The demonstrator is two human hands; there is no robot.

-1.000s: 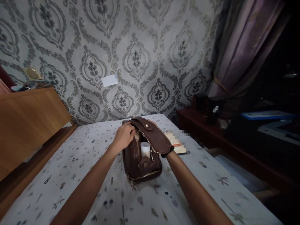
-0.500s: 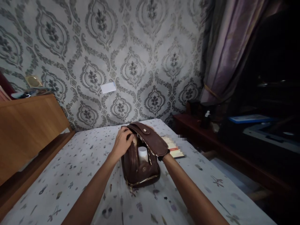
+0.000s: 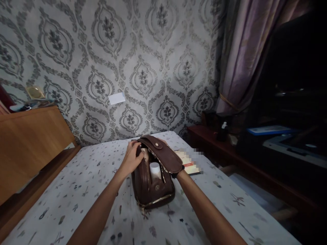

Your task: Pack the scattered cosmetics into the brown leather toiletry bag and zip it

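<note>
A dark brown leather bag (image 3: 161,194) lies on the patterned bedsheet, its gold zipper undone and its top gaping. Inside the opening stands a white-capped container (image 3: 155,172), with a beige item (image 3: 145,154) behind it to the left. The bag's flap (image 3: 167,154) with a round metal snap leans over to the right. My left hand (image 3: 131,158) grips the bag's upper left edge, fingers curled over it. My right hand is mostly hidden behind the flap; only the wrist with a black band and a bit of skin above the flap show.
A booklet (image 3: 187,163), partly pixelated, lies right of the bag on the bedsheet (image 3: 97,180). A wooden headboard (image 3: 33,136) stands at the left. Along the right are a dark red ledge (image 3: 204,136) with a small bottle (image 3: 224,131) and a blue-edged item (image 3: 270,130). Patterned wallpaper rises behind.
The view has shifted slightly. My left thumb has moved a little left and down, and more of the beige item shows inside the bag. The right arm looks nearly unchanged.
</note>
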